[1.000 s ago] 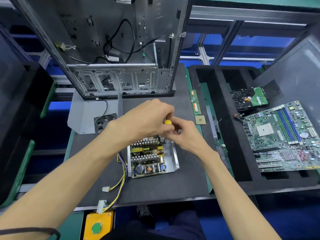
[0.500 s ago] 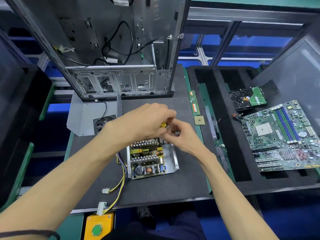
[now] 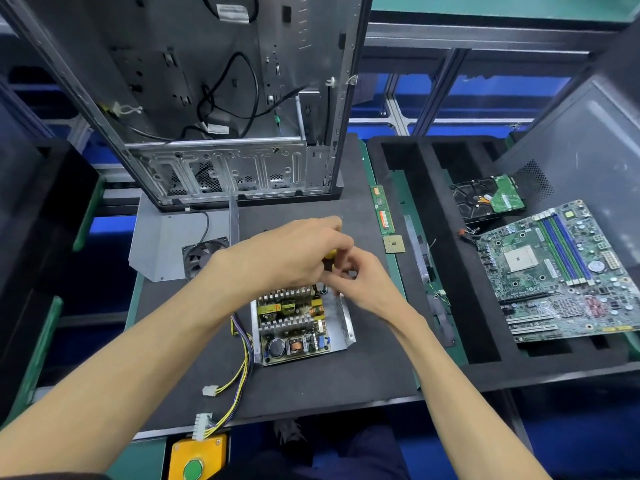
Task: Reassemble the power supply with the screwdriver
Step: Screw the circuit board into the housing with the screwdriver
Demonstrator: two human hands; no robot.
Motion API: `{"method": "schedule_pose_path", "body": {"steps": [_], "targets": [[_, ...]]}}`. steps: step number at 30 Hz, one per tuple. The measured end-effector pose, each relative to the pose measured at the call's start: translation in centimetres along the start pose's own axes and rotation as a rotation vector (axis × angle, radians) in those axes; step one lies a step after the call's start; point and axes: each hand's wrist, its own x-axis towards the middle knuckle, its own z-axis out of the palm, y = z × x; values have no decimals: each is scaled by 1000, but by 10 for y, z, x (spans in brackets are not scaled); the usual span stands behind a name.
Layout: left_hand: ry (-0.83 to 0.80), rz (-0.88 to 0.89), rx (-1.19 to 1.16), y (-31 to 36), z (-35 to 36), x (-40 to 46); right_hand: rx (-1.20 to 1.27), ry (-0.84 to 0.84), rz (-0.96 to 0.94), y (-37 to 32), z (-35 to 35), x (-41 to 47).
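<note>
The open power supply (image 3: 298, 323) lies on the dark mat, its board with heatsinks, coils and capacitors exposed inside a silver metal tray. Yellow and purple wires (image 3: 239, 372) trail from its left side toward white connectors. My left hand (image 3: 294, 254) grips the yellow-and-black screwdriver (image 3: 328, 259) from above, over the supply's far right corner. My right hand (image 3: 360, 282) has its fingers curled against the screwdriver's lower part, just below the left hand. The screwdriver tip is hidden behind my fingers.
An open computer case (image 3: 221, 109) stands behind the mat. The supply's grey cover with a fan (image 3: 180, 244) lies to the left. A RAM stick (image 3: 382, 213) and a CPU (image 3: 394, 244) lie right of the mat. A motherboard (image 3: 561, 271) and hard drive (image 3: 488, 199) sit in the black foam tray. A yellow button box (image 3: 197, 459) is at the front edge.
Both hands stay on the screwdriver over the same corner. My left hand has closed further over the yellow handle, so less of it shows.
</note>
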Motion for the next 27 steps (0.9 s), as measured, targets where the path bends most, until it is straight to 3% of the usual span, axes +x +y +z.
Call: {"method": "schedule_pose_path", "body": {"steps": [4,8,14,22,27], "targets": [[71,1,20,0,6,0,-7,-28,18,-1,-1,-1],[199,-150,104,2,8,4,37,-66,15,-8,1,-2],[202,-274,99,5,13,4,48,-35,-26,-11,1,-3],[-5,-64,58,12,6,3,65,-50,-4,-2,-1,-8],[147,-154,98,10,15,2,111,-55,-2,1,-4,-10]]}}
